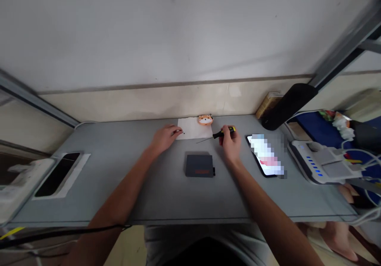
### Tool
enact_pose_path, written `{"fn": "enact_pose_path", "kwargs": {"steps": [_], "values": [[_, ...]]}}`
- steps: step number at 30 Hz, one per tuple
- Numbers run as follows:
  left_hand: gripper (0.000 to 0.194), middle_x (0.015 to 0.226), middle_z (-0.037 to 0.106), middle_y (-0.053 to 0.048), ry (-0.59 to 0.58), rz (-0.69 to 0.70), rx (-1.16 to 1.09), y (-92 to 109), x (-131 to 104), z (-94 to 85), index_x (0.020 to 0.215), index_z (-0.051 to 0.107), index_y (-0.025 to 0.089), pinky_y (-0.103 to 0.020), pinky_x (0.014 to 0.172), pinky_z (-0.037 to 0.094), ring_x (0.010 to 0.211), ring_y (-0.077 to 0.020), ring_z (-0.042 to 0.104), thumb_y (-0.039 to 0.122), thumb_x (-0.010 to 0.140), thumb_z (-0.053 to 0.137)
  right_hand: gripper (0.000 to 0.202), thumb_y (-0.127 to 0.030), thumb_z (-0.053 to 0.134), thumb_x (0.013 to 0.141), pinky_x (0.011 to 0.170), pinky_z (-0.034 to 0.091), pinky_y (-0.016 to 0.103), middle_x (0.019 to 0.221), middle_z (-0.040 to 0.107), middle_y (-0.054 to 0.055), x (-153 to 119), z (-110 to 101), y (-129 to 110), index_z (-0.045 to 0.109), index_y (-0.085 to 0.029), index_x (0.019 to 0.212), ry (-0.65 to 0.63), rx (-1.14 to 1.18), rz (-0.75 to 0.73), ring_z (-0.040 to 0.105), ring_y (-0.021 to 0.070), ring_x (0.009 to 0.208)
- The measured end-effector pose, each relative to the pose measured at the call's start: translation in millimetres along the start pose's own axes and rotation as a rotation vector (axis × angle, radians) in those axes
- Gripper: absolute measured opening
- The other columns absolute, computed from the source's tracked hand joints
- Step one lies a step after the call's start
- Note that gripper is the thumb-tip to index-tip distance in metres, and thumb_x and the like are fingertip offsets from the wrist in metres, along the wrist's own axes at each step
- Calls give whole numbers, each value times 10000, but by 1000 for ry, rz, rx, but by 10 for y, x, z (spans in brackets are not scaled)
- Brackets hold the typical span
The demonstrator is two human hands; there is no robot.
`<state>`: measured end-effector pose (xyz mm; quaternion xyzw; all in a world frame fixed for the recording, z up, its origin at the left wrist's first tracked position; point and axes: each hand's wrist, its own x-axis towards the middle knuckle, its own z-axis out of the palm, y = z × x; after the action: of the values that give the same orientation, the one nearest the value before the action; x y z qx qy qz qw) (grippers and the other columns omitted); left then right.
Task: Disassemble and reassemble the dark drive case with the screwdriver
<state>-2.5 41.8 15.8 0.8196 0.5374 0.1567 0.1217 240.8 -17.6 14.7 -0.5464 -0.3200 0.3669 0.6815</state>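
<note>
My right hand [230,143] is wrapped round the black and yellow handle of a screwdriver [219,134], whose thin shaft points left over the desk. At the left edge of a white paper [190,128], my left hand [166,138] has its fingertips pinched together; what they hold, if anything, is too small to name. Tiny dark bits [183,133] lie on the paper beside those fingertips. An orange and white animal-faced item [205,119] sits on the paper's back right part. Nearer to me, between my forearms, lies a flat dark grey box [199,166] with a small black piece at its right side.
A lit phone [264,155] lies right of my right hand. Farther right are a power strip [321,162] with cables and a black cylinder [288,106] leaning near the wall. A dark phone [58,174] rests at the far left of the grey desk [113,139].
</note>
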Motion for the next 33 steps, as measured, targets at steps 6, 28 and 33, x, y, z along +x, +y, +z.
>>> {"fn": "enact_pose_path", "kwargs": {"steps": [6, 28, 33], "values": [[294, 1088, 755, -57, -37, 42, 11, 45, 16, 25, 1032, 784, 240, -307, 864, 505, 986, -234, 698, 376, 1014, 524, 401, -595, 679, 737, 414, 295, 238, 553, 472, -74, 12, -13, -11, 524, -227, 704, 1, 14, 2, 436, 86, 422], [319, 1049, 750, -66, -79, 80, -74, -150, 84, -102, 1014, 783, 240, -305, 827, 516, 907, -221, 700, 401, 975, 510, 396, -608, 651, 720, 416, 299, 244, 552, 457, -74, 63, -51, -35, 536, -229, 713, 43, -57, 40, 416, 92, 445], [379, 1088, 758, -71, -62, 16, -80, -197, 34, -178, 1094, 769, 235, -313, 808, 533, 872, -216, 694, 450, 972, 482, 388, -589, 673, 723, 415, 294, 238, 551, 479, -72, 90, -71, -51, 548, -222, 708, 88, -41, 58, 397, 82, 432]]}}
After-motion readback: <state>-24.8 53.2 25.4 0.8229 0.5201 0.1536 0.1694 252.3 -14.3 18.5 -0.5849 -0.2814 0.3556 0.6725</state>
